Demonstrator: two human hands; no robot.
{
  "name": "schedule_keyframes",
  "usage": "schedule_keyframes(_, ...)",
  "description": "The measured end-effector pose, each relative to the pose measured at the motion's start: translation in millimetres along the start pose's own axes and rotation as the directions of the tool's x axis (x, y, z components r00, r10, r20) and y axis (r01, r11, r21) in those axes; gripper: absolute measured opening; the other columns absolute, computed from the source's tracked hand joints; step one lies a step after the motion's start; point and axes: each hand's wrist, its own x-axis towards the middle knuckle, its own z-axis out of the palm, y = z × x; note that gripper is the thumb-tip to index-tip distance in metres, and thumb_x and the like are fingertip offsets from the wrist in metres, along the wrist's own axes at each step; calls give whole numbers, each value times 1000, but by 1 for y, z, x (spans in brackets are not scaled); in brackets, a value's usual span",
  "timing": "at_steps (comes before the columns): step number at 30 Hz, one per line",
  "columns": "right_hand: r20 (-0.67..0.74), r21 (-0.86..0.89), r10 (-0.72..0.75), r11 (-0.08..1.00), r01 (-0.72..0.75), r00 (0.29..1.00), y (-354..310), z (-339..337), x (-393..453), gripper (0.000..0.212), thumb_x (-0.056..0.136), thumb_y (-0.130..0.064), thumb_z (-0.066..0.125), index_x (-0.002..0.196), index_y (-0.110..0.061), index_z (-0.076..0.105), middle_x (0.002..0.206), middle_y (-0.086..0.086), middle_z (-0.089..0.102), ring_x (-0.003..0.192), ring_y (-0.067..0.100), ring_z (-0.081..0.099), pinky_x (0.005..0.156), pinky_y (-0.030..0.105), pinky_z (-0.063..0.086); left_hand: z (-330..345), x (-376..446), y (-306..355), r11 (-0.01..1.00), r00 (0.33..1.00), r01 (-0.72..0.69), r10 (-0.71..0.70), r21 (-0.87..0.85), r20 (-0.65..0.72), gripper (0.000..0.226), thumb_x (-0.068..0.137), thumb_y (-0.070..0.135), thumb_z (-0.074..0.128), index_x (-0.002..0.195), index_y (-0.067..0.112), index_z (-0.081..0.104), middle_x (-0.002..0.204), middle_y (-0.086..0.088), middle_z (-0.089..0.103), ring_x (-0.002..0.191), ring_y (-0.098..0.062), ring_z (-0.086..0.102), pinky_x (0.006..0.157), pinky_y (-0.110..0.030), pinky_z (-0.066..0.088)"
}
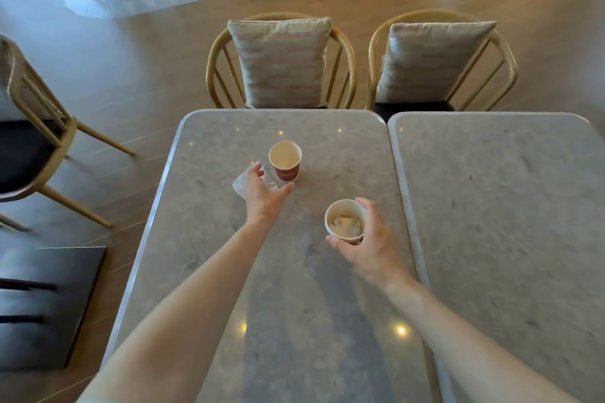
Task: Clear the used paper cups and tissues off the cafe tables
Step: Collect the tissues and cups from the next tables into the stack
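Note:
A red paper cup [285, 161] stands upright and looks empty on the grey marble table [294, 288]. Just left of it lies a white tissue [241, 182], partly covered by my left hand [264, 193], whose fingers are spread over it with the thumb near the cup's base. My right hand [368, 240] is wrapped around a second paper cup [345, 221] that has a crumpled tissue inside, held over the table's middle right.
A second marble table [510, 222] abuts on the right. Two wooden chairs with striped cushions [281, 62] [432, 59] stand at the far side. Another chair [29, 127] and a dark seat [42, 307] are on the left.

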Motion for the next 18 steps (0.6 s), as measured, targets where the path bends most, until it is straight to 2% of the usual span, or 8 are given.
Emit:
schedule_keyframes(2, -9, -20, -17, 1000, 17, 1000, 3, -2, 7, 81, 72, -36, 84, 137, -22, 39, 122, -10, 48, 108, 7, 48, 79, -2, 29, 8, 15, 3, 997, 1000, 18, -16, 77, -26, 97, 72, 30, 90, 150, 13, 34, 146, -5, 49, 139, -20, 45, 106, -28, 35)
schedule_keyframes(4, -3, -34, -22, 999, 22, 1000, 5, -4, 10, 83, 73, -37, 83, 140, -21, 37, 125, -12, 45, 110, 5, 44, 82, 1, 27, 14, 25, 5, 987, 999, 37, -31, 154, -41, 98, 70, 37, 90, 149, 19, 35, 144, 2, 53, 137, -17, 46, 95, -25, 28)
schedule_keyframes(7, -1, -35, -29, 999, 29, 1000, 7, -5, 13, 84, 73, -36, 84, 140, -19, 37, 128, -10, 45, 113, 4, 42, 86, 7, 28, 23, 33, 4, 999, 999, 4, -7, 52, 44, 91, 71, 30, 89, 145, 22, 36, 127, 4, 56, 122, -15, 52, 95, -22, 34)
schedule_keyframes(8, 2, -32, -29, 999, 29, 1000, 8, -5, 14, 84, 72, -36, 84, 140, -20, 37, 129, -10, 46, 113, 4, 43, 86, 7, 28, 25, 33, 5, 1000, 998, -1, 0, 19, 61, 86, 72, 27, 88, 142, 22, 38, 122, 6, 56, 113, -9, 55, 93, -19, 38)
schedule_keyframes(10, 6, -14, -22, 1000, 23, 1000, 9, -5, 14, 84, 72, -36, 84, 140, -22, 36, 130, -9, 47, 115, 5, 45, 87, 7, 30, 27, 31, 8, 1000, 998, -15, 16, -11, 61, 73, 76, 22, 85, 137, 22, 43, 109, 14, 58, 93, 11, 56, 76, -3, 39)
schedule_keyframes(11, 5, -4, -20, 1000, 20, 1000, 8, -6, 13, 84, 72, -36, 84, 140, -22, 36, 131, -9, 47, 117, 5, 45, 88, 8, 31, 28, 27, 11, 1000, 998, -23, 24, -16, 57, 68, 77, 23, 84, 134, 23, 46, 104, 18, 57, 90, 16, 54, 70, -1, 38)
schedule_keyframes(14, -21, -1, -33, 999, 33, 999, 4, -10, 11, 84, 72, -36, 84, 140, -22, 36, 131, -10, 47, 118, 5, 45, 91, 9, 32, 25, 12, 17, 997, 995, -74, 74, 0, 63, 65, 76, 28, 86, 129, 23, 50, 108, 16, 58, 100, 2, 54, 71, -7, 36)
schedule_keyframes(18, -62, 5, -81, 997, 82, 995, -7, -20, 6, 84, 71, -38, 84, 140, -23, 37, 126, -13, 45, 113, -1, 43, 87, -1, 29, 19, -16, 12, 981, 976, -192, 190, 4, 106, 71, 71, 23, 90, 130, 18, 51, 120, 4, 55, 106, -10, 54, 80, -9, 39)
